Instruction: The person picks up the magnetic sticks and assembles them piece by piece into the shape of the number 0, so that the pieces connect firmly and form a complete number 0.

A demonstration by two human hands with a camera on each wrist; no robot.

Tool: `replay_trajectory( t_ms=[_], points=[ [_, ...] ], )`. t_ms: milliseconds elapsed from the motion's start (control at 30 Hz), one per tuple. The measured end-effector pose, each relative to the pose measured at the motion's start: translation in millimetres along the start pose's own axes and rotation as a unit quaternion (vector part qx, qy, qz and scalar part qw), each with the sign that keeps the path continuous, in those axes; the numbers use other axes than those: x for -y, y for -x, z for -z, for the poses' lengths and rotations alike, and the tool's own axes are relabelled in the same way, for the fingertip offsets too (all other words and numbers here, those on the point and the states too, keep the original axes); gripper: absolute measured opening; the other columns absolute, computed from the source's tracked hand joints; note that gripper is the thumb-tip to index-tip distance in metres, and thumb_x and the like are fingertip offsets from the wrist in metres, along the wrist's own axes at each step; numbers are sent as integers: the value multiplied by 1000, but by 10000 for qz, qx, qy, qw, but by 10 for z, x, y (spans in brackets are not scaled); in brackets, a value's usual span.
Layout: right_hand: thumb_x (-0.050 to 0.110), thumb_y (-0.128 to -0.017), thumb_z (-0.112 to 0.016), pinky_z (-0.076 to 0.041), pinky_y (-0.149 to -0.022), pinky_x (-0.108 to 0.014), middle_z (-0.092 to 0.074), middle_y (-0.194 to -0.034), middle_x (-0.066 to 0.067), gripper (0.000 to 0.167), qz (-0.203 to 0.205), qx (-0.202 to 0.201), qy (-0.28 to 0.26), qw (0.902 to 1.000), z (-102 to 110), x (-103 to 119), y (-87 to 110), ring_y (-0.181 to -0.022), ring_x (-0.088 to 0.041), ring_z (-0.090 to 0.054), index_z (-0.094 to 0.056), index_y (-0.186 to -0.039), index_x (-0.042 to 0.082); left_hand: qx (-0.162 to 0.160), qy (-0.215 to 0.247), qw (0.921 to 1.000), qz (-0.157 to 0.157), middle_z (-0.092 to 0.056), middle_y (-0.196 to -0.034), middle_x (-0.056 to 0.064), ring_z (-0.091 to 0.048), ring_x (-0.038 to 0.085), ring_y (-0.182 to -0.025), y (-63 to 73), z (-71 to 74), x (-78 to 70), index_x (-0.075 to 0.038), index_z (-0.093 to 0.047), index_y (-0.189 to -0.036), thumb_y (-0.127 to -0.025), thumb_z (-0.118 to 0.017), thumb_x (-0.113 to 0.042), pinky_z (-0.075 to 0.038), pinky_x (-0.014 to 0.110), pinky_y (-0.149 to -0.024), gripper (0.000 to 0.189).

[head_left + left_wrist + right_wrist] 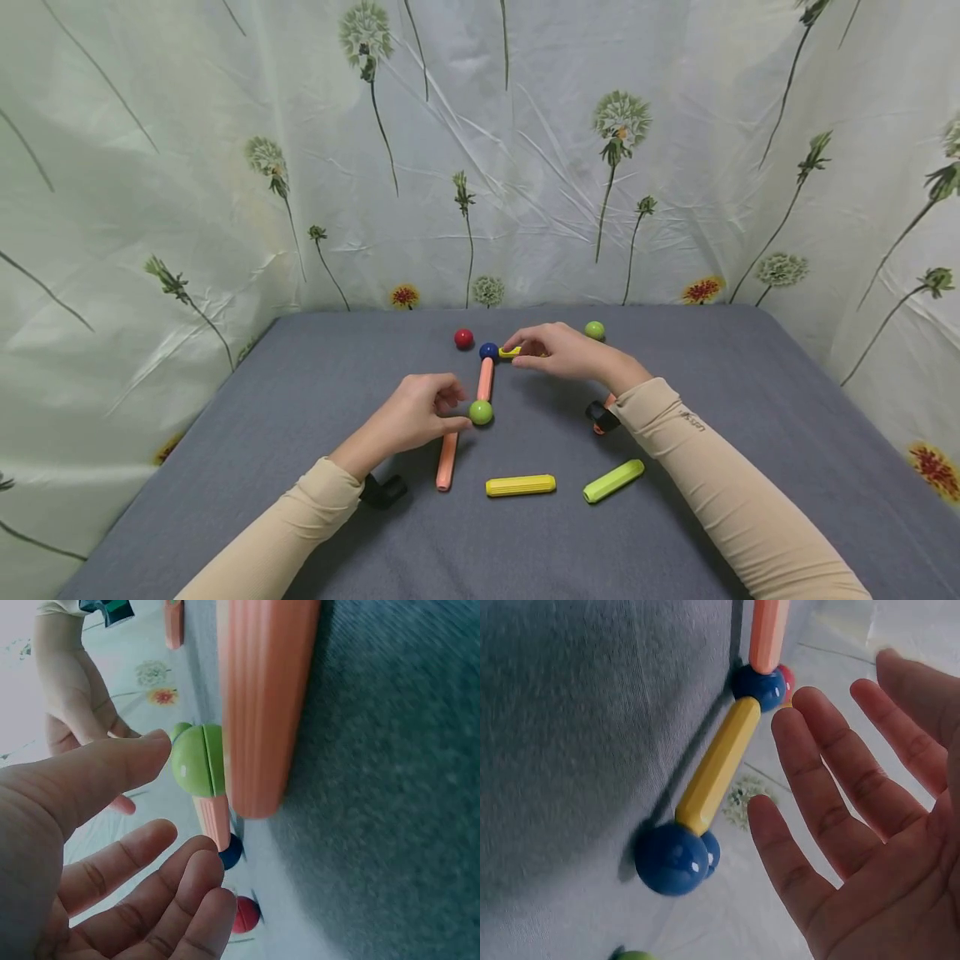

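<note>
I see the left hand (420,410) loose, fingers parted, grasping nothing, thumb right by the green ball (481,412) — contact, can't tell. Ball's at the near end of a salmon rod (486,380), blue ball (488,351) at its far end. Right hand (558,348) released, fingers extended. From the head it hides most of the yellow rod (718,766); right wrist view shows that rod clearly — second blue ball (671,859) at its other end. Red ball (464,338) nearby. Right sleeve (727,475) partly blocks an orange rod (598,430).
</note>
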State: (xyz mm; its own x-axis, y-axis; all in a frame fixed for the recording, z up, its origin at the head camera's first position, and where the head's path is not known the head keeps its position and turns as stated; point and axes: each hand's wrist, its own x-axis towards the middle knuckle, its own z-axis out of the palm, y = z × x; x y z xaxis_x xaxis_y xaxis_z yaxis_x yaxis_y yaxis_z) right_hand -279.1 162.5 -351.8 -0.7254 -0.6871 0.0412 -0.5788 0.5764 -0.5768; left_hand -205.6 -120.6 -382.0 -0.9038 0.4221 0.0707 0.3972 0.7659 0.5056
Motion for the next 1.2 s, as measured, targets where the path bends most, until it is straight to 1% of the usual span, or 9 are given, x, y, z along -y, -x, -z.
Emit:
replay_trajectory(
  t_ms=[167,233,333,500,633,767,1033,1200],
  points=[
    [25,-106,-71,-59,-100,-42,-77,-115,-6,40,18,327,15,9995,-101,28,-44,-108,-19,-73,-67,-141,8,-107,-31,9999,-7,-70,-87,-2,-61,7,-76,45,8,49,-11,-73,-103,-89,-91,-27,-54,27,-70,28],
    [26,-106,-71,-58,-102,-42,-77,-115,-5,40,14,452,-29,9990,-143,53,-60,-110,-19,-73,-67,-142,8,-93,-57,9999,70,-69,-83,-4,-60,7,-72,60,1,66,-11,-72,-103,-90,-89,-27,-53,26,-67,27],
    [26,-105,-72,-59,-101,-39,-77,-114,-3,40,57,609,-44,9981,-209,92,-87,-109,-17,-73,-67,-141,10,-34,-77,9996,263,-67,-78,-5,-59,7,-67,93,-13,77,-11,-72,-104,-91,-89,-28,-51,27,-63,27],
    [26,-104,-73,-59,-96,-31,-77,-111,-1,34,255,807,40,9964,-316,173,-123,-103,-12,-73,-69,-135,11,48,-101,9977,672,-65,-73,-4,-58,10,-63,147,-32,54,-12,-71,-101,-90,-89,-29,-48,28,-59,27],
    [24,-104,-73,-59,-96,-28,-76,-112,-1,35,322,918,61,9952,-376,237,-139,-102,-9,-72,-69,-136,10,31,-120,9960,888,-64,-71,-4,-57,11,-62,167,-43,15,-12,-71,-98,-89,-90,-31,-46,28,-57,27],
    [26,-104,-75,-59,-95,-27,-76,-116,-1,40,335,971,198,9945,-421,267,-155,-102,-9,-72,-68,-140,10,38,-92,9951,979,-64,-70,-3,-56,12,-61,181,-57,-14,-12,-72,-95,-89,-90,-31,-44,28,-56,27],
    [29,-103,-76,-58,-93,-27,-77,-109,2,39,281,1049,210,9939,-460,280,-164,-100,-8,-72,-70,-138,12,168,-37,9938,1097,-60,-68,-2,-52,13,-61,188,-83,-30,-14,-70,-88,-86,-92,-30,-39,28,-56,27],
    [29,-102,-77,-58,-93,-27,-77,-108,3,38,234,1076,149,9938,-472,278,-157,-99,-7,-72,-71,-136,14,201,-39,9940,1075,-59,-67,-3,-51,12,-60,190,-87,-37,-14,-71,-86,-85,-93,-29,-37,27,-55,26]
  ],
)
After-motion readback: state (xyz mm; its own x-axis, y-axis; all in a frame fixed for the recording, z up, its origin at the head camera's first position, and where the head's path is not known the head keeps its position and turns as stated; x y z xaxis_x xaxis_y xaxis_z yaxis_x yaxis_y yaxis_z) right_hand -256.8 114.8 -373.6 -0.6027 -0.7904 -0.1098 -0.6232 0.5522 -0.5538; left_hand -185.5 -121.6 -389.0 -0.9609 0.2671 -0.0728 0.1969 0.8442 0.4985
